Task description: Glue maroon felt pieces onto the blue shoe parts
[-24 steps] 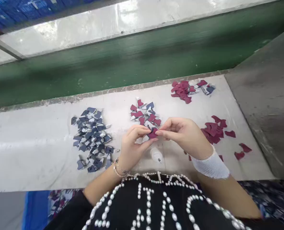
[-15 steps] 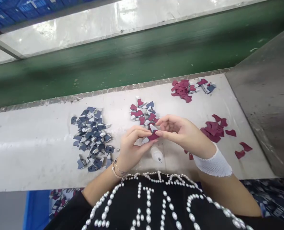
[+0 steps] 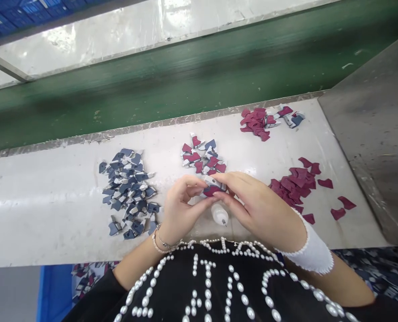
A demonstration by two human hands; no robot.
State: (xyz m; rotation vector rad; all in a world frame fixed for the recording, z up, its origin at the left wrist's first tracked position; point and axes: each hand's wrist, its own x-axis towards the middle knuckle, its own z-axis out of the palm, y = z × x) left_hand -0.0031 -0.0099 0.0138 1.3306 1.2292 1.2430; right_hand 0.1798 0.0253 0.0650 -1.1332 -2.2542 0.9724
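Head view: left hand (image 3: 181,206), right hand (image 3: 259,203) share maroon-grey part (image 3: 211,191), fingers (image 3: 235,183) pinched around it. Step: likely pressing it together; next calls for steady grip.

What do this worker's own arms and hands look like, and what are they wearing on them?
Both hands are gloveless. The left hand has thin bracelets at its wrist; the right hand has a wide white band around its wrist. Black sleeves leave both forearms largely uncovered.
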